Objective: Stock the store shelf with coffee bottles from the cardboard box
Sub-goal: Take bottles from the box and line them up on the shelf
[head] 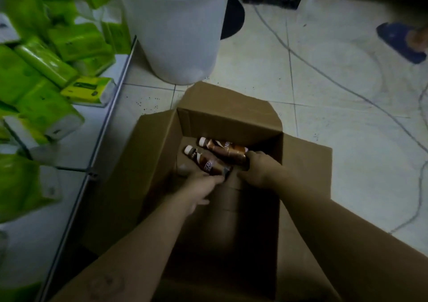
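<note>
An open cardboard box stands on the tiled floor with its flaps spread. Both my arms reach down into it. Two brown coffee bottles with white caps lie tilted inside, caps pointing up-left. My left hand grips the base of the nearer coffee bottle. My right hand is closed around the base of the farther coffee bottle. The box floor under my hands is dark and hard to read. The low white store shelf runs along the left.
Green tissue packs lie piled on the shelf at the left. A large white plastic bucket stands just beyond the box. A thin cable snakes over the tiles at right. A foot in a blue slipper shows at far right.
</note>
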`<state>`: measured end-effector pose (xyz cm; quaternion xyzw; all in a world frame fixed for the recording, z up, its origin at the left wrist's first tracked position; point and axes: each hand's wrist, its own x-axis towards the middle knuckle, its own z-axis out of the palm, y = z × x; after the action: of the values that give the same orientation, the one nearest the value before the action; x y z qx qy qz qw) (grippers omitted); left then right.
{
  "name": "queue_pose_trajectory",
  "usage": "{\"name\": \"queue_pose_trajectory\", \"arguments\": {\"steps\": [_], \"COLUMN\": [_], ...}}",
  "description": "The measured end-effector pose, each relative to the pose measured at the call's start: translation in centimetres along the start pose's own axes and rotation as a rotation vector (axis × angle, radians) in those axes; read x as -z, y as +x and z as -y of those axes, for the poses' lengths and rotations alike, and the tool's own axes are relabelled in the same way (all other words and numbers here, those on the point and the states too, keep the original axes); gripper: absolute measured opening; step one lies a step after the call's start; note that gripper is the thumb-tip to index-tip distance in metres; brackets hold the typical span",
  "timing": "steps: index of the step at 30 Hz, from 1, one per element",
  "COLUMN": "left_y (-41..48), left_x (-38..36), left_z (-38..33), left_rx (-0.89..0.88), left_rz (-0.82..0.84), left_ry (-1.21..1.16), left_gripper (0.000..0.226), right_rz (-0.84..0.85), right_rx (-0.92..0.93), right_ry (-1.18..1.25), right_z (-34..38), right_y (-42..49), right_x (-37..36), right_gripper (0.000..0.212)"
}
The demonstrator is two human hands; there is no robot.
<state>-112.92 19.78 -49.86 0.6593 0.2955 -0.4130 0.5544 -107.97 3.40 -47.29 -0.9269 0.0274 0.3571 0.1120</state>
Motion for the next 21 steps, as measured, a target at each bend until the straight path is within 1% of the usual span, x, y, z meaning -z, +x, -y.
{"name": "queue_pose_trajectory", "arguments": {"steps": [3, 8, 10, 14, 16, 19, 21], "left_y": [3.7, 8.4, 9.5, 11.4, 11.8, 12.1, 11.8], "left_x": [0.3, -0.1, -0.6, -1.5, -1.6, -1.9, -2.1], "left_z": [0.6, 0.5, 0.7, 1.1, 1.2, 2.1, 2.6], "left_rx": [0.094, 0.159, 0.184, 0.166, 0.168, 0.137, 0.101], "left_rz": [0.012, -0.052, -0.071, -0.097, -0.123, -0.267, -0.339], "left_ry": [-0.219, -0.413, -0.459, -0.472, -0.496, -0.49, -0.448], "left_gripper": [0.046, 0.046, 0.046, 0.047, 0.042, 0.044, 0.052], "right_rz": [-0.008, 0.028, 0.005, -0.116, -0.092, -0.081, -0.07], "right_rx": [0.039, 0.073, 0.088, 0.083, 0.043, -0.013, -0.017], "right_ry": [0.01, -0.026, -0.062, -0.182, -0.199, -0.137, -0.128], "right_z": [-0.4, 0.0, 0.1, 0.1, -0.2, -0.4, -0.3], "right_y": [3.8, 8.7, 9.9, 10.9, 10.9, 10.4, 10.4], "right_x": [-0.7, -2.3, -3.2, -4.3, -5.0, -6.4, -7.1], "right_gripper": [0.06, 0.058, 0.059, 0.055, 0.057, 0.069, 0.082]}}
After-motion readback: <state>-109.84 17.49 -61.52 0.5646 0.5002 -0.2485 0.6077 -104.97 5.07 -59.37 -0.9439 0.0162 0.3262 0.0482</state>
